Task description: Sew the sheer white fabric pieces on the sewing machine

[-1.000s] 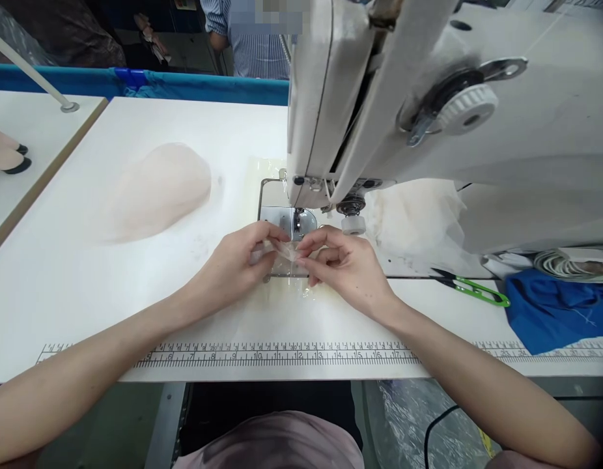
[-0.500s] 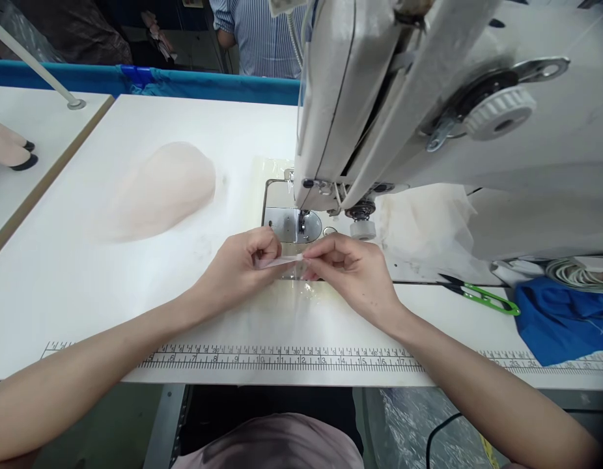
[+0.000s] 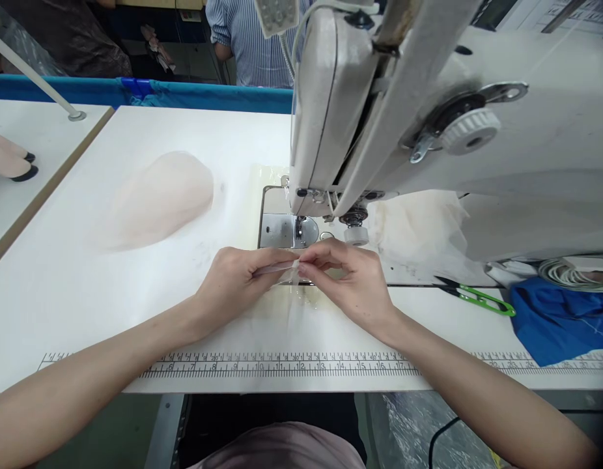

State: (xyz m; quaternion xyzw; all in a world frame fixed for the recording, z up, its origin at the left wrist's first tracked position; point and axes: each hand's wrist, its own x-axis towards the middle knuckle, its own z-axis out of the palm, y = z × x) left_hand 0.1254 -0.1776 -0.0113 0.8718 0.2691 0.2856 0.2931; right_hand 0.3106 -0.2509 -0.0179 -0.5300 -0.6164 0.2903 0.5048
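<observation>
Between my two hands, just in front of the sewing machine [image 3: 325, 117], is a small strip of sheer white fabric [image 3: 277, 268]. My left hand [image 3: 238, 277] pinches one end between thumb and straightened fingers. With thumb and fingertips, my right hand [image 3: 343, 277] grips the other end. A thin part of the fabric hangs down between the hands toward the tabletop. Right behind my fingers are the metal needle plate [image 3: 277, 229] and the presser foot [image 3: 299, 227]. To the left, a pale sheer fabric piece [image 3: 169, 198] lies flat on the white table [image 3: 86, 312].
Green-handled thread snips [image 3: 482, 299] lie at the right beside a blue cloth [image 3: 560, 319]. More sheer fabric [image 3: 419, 228] rests under the machine arm. A printed ruler [image 3: 301, 366] runs along the front edge. Across the blue cloth border [image 3: 208, 96] is a person in stripes [image 3: 255, 45].
My left fingers have uncurled and straightened along the strip. Part of the sheer fabric now hangs below my fingers. The view has shifted slightly.
</observation>
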